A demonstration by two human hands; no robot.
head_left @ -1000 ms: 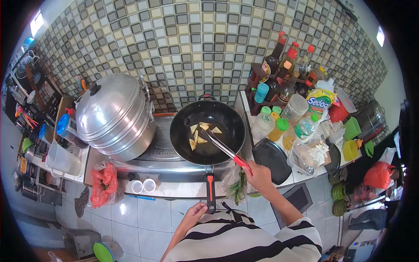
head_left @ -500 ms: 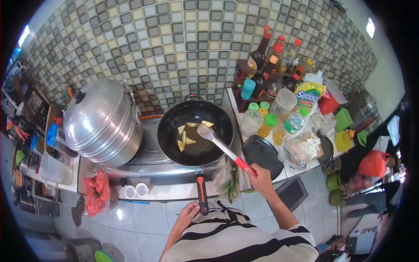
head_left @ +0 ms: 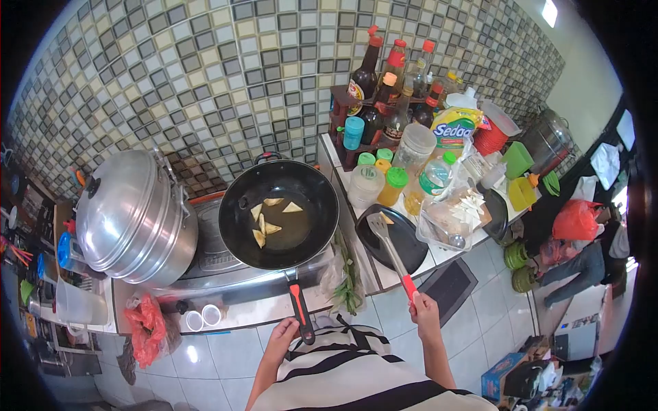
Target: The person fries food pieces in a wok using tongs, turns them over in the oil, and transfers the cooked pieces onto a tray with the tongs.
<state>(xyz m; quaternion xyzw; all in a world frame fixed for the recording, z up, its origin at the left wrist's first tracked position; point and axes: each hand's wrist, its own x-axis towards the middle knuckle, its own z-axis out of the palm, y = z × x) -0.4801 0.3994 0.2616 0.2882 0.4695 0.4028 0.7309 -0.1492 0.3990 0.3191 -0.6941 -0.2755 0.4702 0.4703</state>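
Observation:
My right hand (head_left: 426, 316) is closed round the red handle of metal tongs (head_left: 392, 250). Their tips are over a black plate (head_left: 410, 248) on the tiled counter, beside one triangular pastry (head_left: 386, 218). I cannot tell whether the tongs still pinch that piece. On the stove, a black wok (head_left: 312, 236) holds several pale golden triangular pastries (head_left: 272, 228) in shallow oil. The wok's black and red handle (head_left: 300, 315) points toward me. My left hand (head_left: 281, 335) is closed at the end of this handle, with its fingertips partly hidden against it.
A large aluminium steamer (head_left: 133, 219) stands left of the wok. Sauce bottles (head_left: 367, 72), jars and a clear tub (head_left: 445, 229) crowd the right counter. A red plastic bag (head_left: 145, 329) and two white cups (head_left: 211, 316) are at the front left. A person's legs (head_left: 579, 267) show far right.
My right hand has moved the tongs from the wok to the black plate, where a pastry now shows at their tips. My left hand stays at the wok handle. The view has shifted right.

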